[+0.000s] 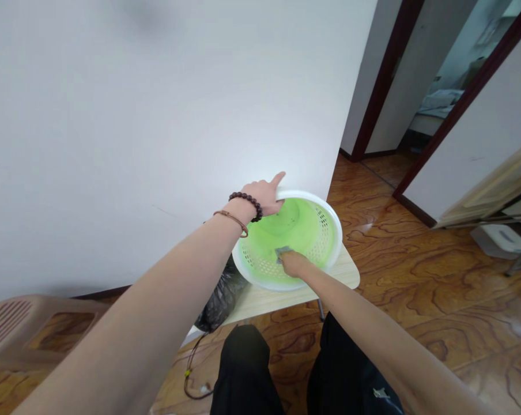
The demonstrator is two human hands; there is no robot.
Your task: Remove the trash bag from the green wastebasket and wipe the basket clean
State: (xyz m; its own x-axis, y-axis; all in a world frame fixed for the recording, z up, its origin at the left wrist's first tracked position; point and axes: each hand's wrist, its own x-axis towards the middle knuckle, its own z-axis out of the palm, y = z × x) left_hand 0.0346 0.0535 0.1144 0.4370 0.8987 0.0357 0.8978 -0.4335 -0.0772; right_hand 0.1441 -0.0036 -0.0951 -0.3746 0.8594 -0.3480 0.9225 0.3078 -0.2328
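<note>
A round green laundry basket [304, 230] with a white rim and perforated sides stands tilted on a small pale table [347, 270], its opening facing me. My left hand [264, 195] grips the far left part of the rim, thumb inside and index finger stretched out over the edge. Inside the basket, my right hand [293, 263] is closed on a small grey cloth [282, 251] that lies against the inner wall. Dark specks show on the basket's bottom. Part of the cloth is hidden under the right fingers.
A black plastic bag [221, 295] sits on the table left of the basket. A cord [188, 374] hangs below it. A beige plastic stool [40, 328] stands by the white wall [135, 127]. Right lie the wooden floor [399, 259], a doorway and a white box [500, 241].
</note>
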